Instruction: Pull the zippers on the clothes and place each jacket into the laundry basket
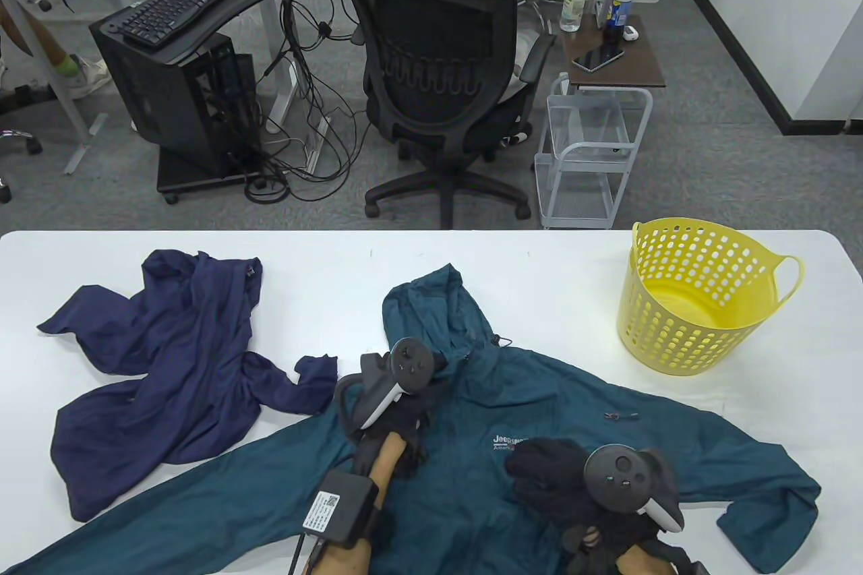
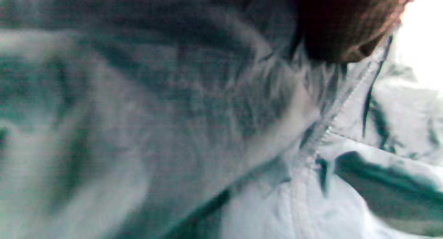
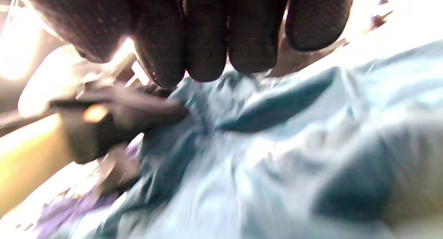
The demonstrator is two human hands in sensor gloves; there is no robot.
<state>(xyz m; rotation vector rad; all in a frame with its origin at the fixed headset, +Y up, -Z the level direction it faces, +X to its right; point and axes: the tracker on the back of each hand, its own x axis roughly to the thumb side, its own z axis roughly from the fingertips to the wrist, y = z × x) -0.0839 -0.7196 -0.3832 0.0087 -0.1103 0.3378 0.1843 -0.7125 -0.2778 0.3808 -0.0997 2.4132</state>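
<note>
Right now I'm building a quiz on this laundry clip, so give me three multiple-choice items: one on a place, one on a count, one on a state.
1. Where does the yellow laundry basket stand on the table in the table view?
A. far left
B. right side
C. on the teal jacket

2. How many jackets lie on the table?
A. one
B. two
C. three

3. What is in the basket?
A. nothing
B. the navy jacket
C. both jackets

Answers: 1 B, it stands upright on bare white tabletop, right of the teal jacket. 2 B, the teal one spreads across the middle and the navy jacket lies crumpled on the left. 3 A, its yellow inside shows bare, while the left hand and right hand both rest on the teal jacket.
</note>
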